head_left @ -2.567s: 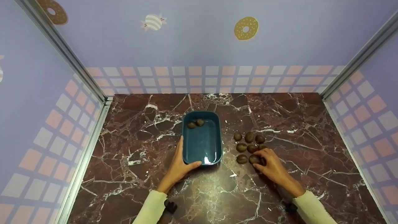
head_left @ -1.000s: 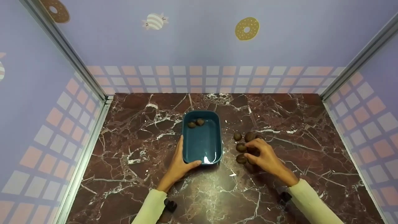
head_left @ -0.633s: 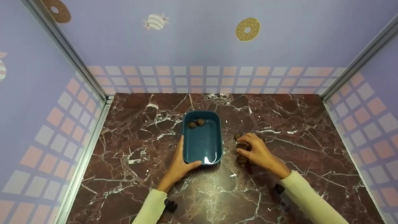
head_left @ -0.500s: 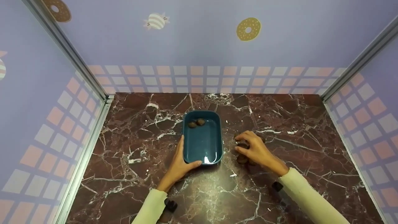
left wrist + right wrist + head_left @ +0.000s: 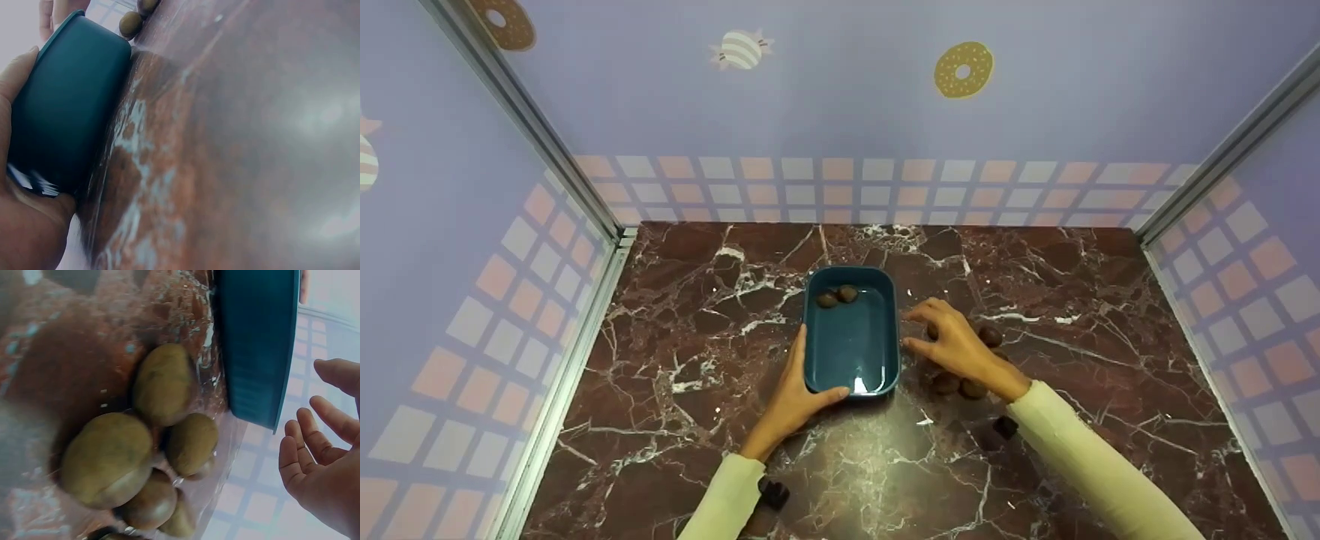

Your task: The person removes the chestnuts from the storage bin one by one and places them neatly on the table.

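Note:
My left hand point(image 5: 795, 390) holds a deep teal rectangular dish point(image 5: 851, 345) at its near left corner, fingers along the left wall and thumb on the front rim. Two brown oval fruits point(image 5: 847, 293) lie together at the dish's far end. My right hand point(image 5: 952, 349) hovers beside the dish's right wall, thumb and fingers apart. In the right wrist view that hand point(image 5: 332, 461) shows nothing between its loosely bent fingers. Below and behind it, several brown-green smooth fruits point(image 5: 107, 461) lie clustered on the table; from the head, the hand covers part of this group.
Reddish-brown marbled table point(image 5: 697, 420), glossy with white veins. A lilac back wall point(image 5: 840, 112) with a checkered band borders its far side, and similar walls stand left and right. Black wrist cameras point(image 5: 773, 493) sit at both cream sleeves.
My right hand has moved left from the fruit cluster towards the dish, uncovering fruits on the right. The left hand and the two fruits in the dish stay as they were.

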`<state>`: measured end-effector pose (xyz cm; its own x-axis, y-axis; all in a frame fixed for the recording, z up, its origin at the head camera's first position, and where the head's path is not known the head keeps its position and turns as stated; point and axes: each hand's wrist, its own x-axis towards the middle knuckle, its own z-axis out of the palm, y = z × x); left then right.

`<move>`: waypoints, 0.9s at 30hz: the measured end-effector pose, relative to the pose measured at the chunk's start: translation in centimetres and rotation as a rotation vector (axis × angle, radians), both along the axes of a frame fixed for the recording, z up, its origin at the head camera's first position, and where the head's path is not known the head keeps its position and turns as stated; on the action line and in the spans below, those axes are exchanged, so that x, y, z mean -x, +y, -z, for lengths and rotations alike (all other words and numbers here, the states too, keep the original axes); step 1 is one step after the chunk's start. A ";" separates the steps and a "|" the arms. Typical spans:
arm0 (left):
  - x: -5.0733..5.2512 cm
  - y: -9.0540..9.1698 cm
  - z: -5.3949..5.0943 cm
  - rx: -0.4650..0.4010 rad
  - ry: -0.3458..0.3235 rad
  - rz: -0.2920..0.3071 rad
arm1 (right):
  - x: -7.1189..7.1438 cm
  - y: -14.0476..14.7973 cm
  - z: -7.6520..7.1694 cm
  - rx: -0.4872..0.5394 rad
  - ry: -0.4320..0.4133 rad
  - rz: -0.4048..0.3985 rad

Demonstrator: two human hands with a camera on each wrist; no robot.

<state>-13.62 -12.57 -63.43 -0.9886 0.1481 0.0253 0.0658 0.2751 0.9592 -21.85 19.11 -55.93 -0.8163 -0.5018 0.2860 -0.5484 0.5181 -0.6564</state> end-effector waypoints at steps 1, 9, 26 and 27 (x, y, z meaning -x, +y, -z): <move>0.0 0.0 0.0 -0.001 -0.003 0.001 | 0.1 -0.2 -0.1 -0.001 0.007 -0.005; 0.1 0.0 0.1 -0.030 -0.018 0.003 | 1.0 -1.9 -0.4 -0.025 0.002 -0.042; 0.1 0.0 0.0 0.006 0.008 -0.002 | 3.2 -5.6 -0.5 -0.058 -0.038 -0.078; 0.1 0.0 0.0 0.004 0.005 0.000 | 3.3 -5.8 -0.5 -0.061 -0.043 -0.078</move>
